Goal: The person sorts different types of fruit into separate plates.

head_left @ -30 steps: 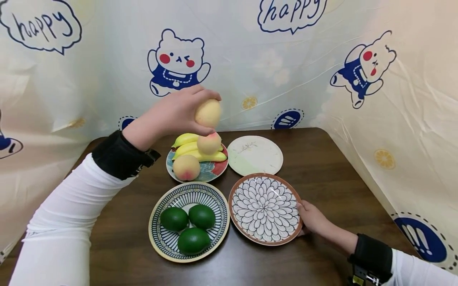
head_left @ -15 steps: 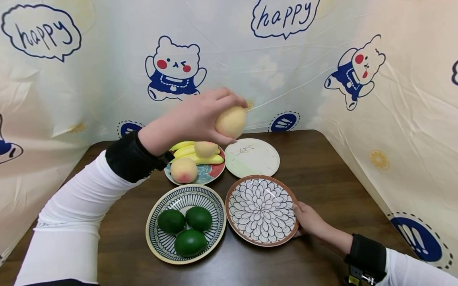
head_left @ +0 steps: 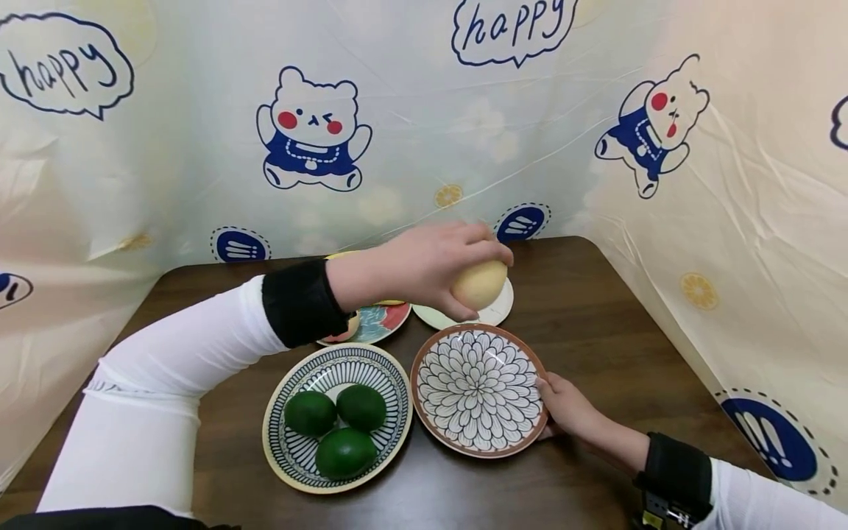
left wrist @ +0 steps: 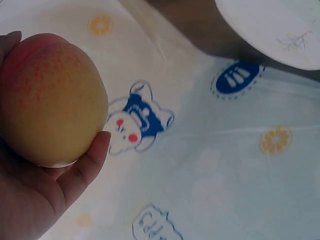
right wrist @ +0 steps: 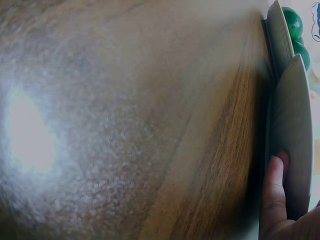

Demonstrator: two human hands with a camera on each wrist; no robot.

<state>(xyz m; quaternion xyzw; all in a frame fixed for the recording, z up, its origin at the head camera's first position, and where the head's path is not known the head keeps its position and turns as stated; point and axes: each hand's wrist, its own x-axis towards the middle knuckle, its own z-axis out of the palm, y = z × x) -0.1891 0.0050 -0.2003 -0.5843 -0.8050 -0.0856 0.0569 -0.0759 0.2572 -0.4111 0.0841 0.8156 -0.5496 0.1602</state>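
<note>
In the head view my left hand grips a yellow peach in the air, overlapping the front of the pale plate at the back. The left wrist view shows the peach's red blush, with thumb and fingers around the fruit. Beneath and nearer me lies a brown-rimmed plate with a black-and-white petal pattern, nothing on it. My right hand pinches this plate's right rim, thumb on top. Seen from the right wrist, a finger lies against the plate's underside.
Left of the petal plate stands a striped plate with three dark green oval fruits. Behind it, a colourful plate with bananas and peaches is mostly hidden by my left arm. A pale plate sits at the back, before a printed cloth.
My left hand has carried the peach rightward from over the banana plate, then down toward the petal plate. The right hand has kept its grip on the plate's rim.
</note>
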